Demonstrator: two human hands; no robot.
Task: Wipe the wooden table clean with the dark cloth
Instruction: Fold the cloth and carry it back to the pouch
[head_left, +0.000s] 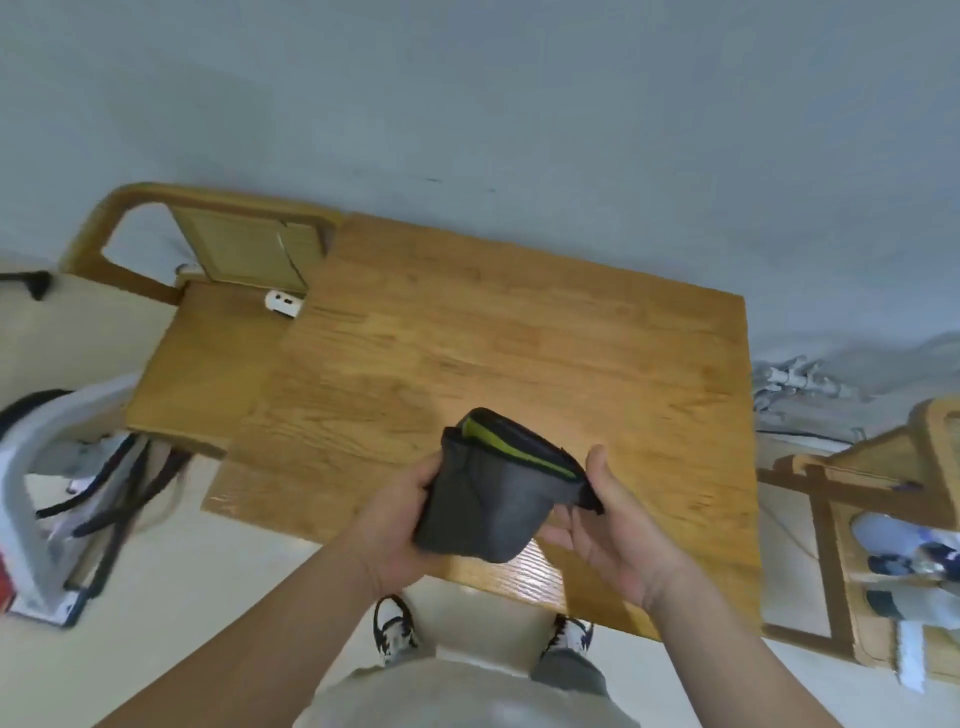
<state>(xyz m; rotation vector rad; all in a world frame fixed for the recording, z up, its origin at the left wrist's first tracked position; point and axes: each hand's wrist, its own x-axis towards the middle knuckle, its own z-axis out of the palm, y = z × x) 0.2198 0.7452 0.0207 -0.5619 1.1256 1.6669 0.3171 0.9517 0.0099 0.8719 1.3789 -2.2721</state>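
At the far left a white tubular frame (31, 467) stands on the pale floor (208, 597), with black straps hanging beside it. Just right of it a wooden chair (208, 353) is pushed against the tabletop's left edge, and a small white device (283, 304) lies at the far side of its seat, near the backrest.

The wooden tabletop (519, 338) fills the middle and runs back to the grey wall (519, 104). Over its near edge we hold the dark cloth (493, 493) up off the wood, between both hands. It is folded into a thick grey bundle, with a yellow-green strip showing along its upper fold. Our left hand (400, 525) grips the cloth's left side, fingers curled around it. Our right hand (613, 525) is relaxed and palm-up, its fingers lying fairly straight under the cloth's right edge and the thumb raised beside the corner.

Below the hands our two shoes (395, 629) stand on the floor by the table's near edge. At the far right stands a wooden rack (831, 519), with a tangle of pale cables (795, 379) on the floor beyond it.
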